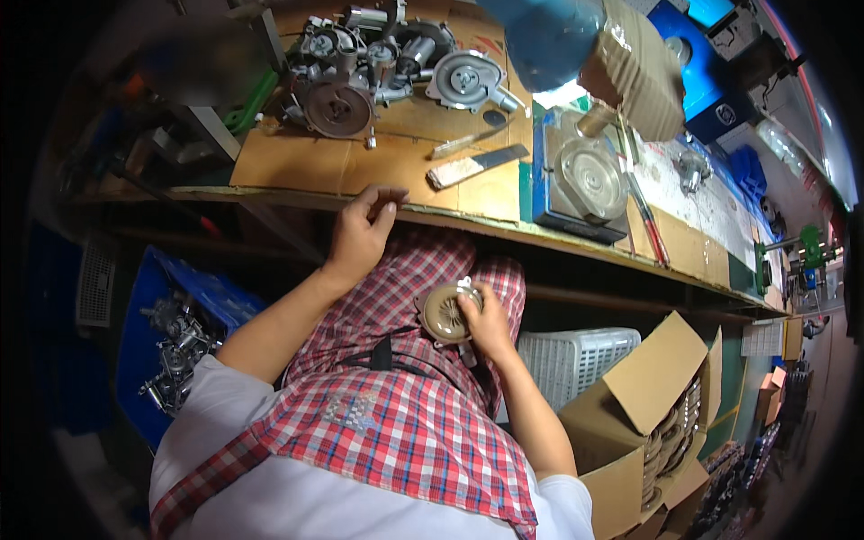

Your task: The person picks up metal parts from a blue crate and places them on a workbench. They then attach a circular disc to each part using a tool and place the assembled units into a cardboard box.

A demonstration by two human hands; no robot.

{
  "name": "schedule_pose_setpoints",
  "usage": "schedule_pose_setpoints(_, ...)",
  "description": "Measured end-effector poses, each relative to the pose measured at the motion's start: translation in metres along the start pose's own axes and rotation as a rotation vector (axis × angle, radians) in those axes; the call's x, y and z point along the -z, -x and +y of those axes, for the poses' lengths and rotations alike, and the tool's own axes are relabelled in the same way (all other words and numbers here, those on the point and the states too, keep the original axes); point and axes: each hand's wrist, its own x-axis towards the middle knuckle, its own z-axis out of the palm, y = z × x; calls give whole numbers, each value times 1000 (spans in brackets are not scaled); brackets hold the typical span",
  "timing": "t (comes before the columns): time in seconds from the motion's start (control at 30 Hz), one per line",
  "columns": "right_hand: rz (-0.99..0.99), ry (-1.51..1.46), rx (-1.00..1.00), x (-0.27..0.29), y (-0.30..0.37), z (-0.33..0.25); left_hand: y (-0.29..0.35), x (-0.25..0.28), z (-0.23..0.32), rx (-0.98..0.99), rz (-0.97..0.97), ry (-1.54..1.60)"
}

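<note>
My right hand grips a round metal cover by its right rim, above my lap. The cover is brownish grey, with small lugs on its edge and a fan of ribs or slots in its middle. My left hand is at the front edge of the workbench, its fingers loosely bent and its thumb apart from them, holding nothing that I can see. On the cardboard beyond it lie a flat blade-like tool and a cluster of metal pump-like assemblies, one with a silver round face.
A blue-sided fixture with a round part on top stands on the bench, pens beside it. Left, a blue crate holds metal castings. Right are a white plastic basket and an open carton of round metal parts.
</note>
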Motion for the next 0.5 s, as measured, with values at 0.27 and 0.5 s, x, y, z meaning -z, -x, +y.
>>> schedule_pose_setpoints(0.27, -146, -708, -94, 78, -19, -96, 46, -38, 19, -89, -630, 52)
schedule_pose_setpoints(0.5, 110, -328, -37, 141, 1, -107, 52, -83, 11, -103, -614, 37)
